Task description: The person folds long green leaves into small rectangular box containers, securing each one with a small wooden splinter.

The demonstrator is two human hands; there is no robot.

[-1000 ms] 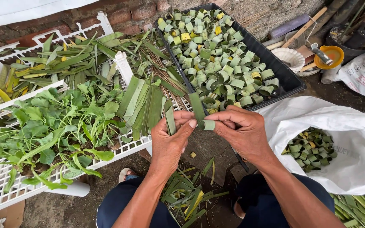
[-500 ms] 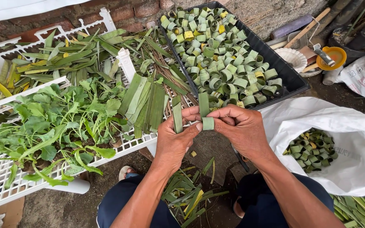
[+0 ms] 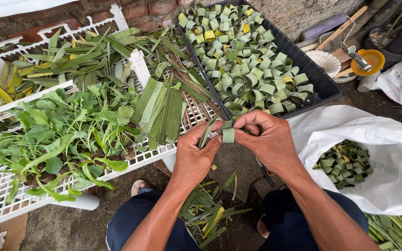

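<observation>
Right hand (image 3: 268,139) pinches a curled, glossy green leaf ring (image 3: 228,135); left hand (image 3: 196,151), at 9 o'clock, pinches a flat leaf strip (image 3: 207,133).

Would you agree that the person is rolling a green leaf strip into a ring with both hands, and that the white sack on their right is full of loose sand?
Not quite: the head view shows the white sack holding green leaf rings, not sand. The rest stands: the left hand and right hand together hold a green leaf strip curled into a ring.

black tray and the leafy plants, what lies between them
In the head view, flat cut leaf strips on the white rack lie between the black tray and leafy plants.
</observation>
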